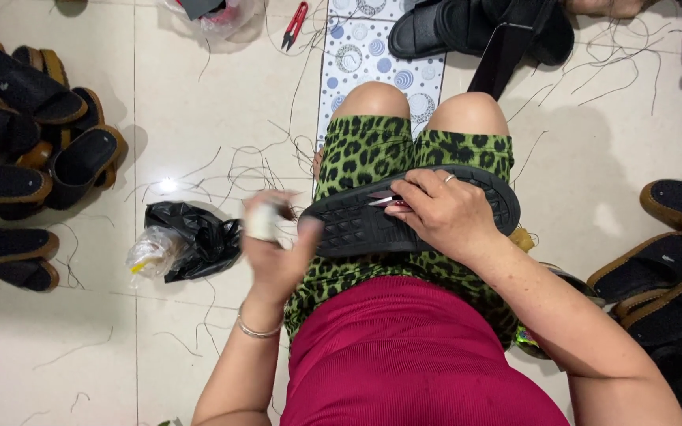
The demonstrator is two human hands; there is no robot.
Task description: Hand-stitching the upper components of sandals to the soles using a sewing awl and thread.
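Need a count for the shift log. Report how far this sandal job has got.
Done, apparently: black sandals stacked on the left and thread offcuts strewn over the floor. In hand: the right hand pins an upturned black sandal on the lap, gripping small snips; the left hand is blurred. Left: possibly the pile on the right.

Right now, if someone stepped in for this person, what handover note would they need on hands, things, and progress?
Left hand: blurred in motion beside the lap, closed around something small and white; I cannot tell what it is.
Right hand: pressed on the black sandal sole lying tread-up across the lap, with a small metal tool under the fingers.
Around: finished-looking sandals piled at left and right, red snips on the floor ahead, black bag at left, loose thread offcuts on the tiles.
Done: cannot tell from this view.
Left: the sole in the lap is still in hand.
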